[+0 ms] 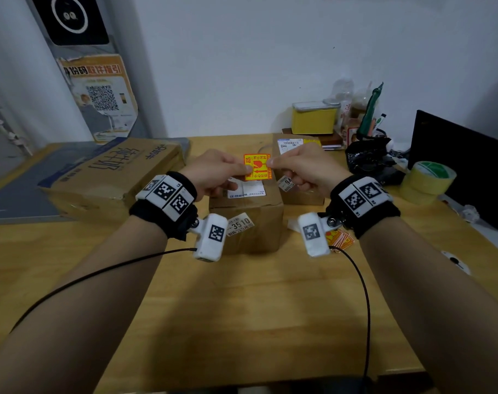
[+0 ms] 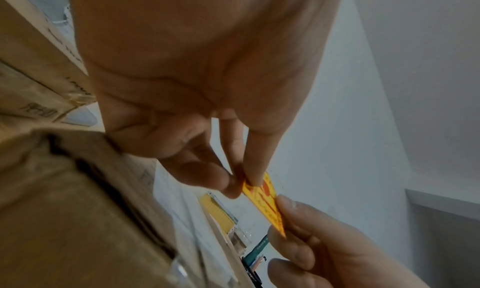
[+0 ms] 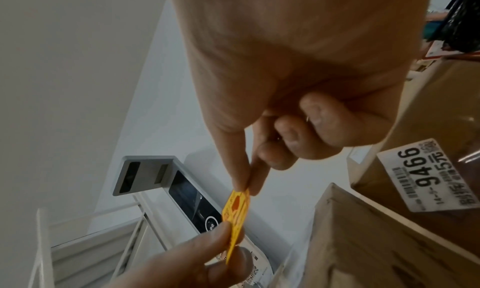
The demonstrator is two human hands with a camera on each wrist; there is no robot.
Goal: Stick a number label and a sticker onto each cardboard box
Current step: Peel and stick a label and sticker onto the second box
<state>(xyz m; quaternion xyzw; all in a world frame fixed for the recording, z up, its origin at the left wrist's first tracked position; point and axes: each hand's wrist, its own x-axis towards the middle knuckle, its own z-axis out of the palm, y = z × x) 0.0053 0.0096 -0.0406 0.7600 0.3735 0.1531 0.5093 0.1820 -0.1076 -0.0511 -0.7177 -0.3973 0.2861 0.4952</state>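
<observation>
A yellow-and-red fragile sticker (image 1: 258, 167) is held in the air above the middle cardboard box (image 1: 252, 240). My left hand (image 1: 246, 169) pinches its left edge and my right hand (image 1: 270, 164) pinches its right edge, thumb against forefinger. The wrist views show the sticker (image 2: 267, 202) (image 3: 236, 208) edge-on between the two pinches. The middle box carries a number label 3510 (image 1: 240, 224) on its front face and a white shipping label on top. A second box (image 1: 301, 194) behind it to the right bears the number label 9466 (image 3: 426, 177).
A large flat carton (image 1: 108, 172) lies at the left. More stickers (image 1: 340, 240) lie on the wooden table (image 1: 256, 308) under my right wrist. A tape roll (image 1: 427, 180), a black bag (image 1: 367, 157), a yellow tin (image 1: 313, 118) and a black screen (image 1: 464, 166) crowd the right side.
</observation>
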